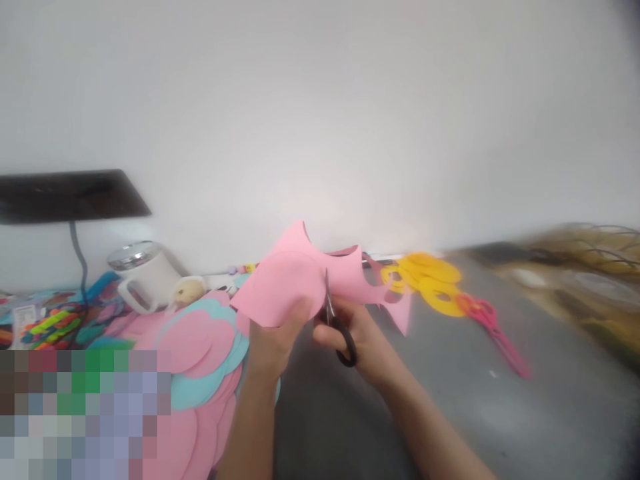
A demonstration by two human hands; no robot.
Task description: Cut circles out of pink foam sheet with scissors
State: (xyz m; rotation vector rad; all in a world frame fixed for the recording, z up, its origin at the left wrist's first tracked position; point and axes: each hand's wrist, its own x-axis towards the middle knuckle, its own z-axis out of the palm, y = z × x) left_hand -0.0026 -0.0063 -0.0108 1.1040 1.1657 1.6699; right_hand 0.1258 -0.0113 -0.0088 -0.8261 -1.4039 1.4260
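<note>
The pink sheet (283,287) looks smooth and matt, paper or thin foam, which of them unclear. The black-handled scissors (345,343) pair shiny metal blades with plastic-looking grips. The lidded mug (161,277) has a smooth white body and glossy, reflective lid (134,255); the bench (330,433) shows a faint sheen.

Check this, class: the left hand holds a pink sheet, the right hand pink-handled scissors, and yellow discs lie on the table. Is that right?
No: in the head view, the scissors in the right hand are black-handled. The pink sheet and yellow discs are correct.
</note>
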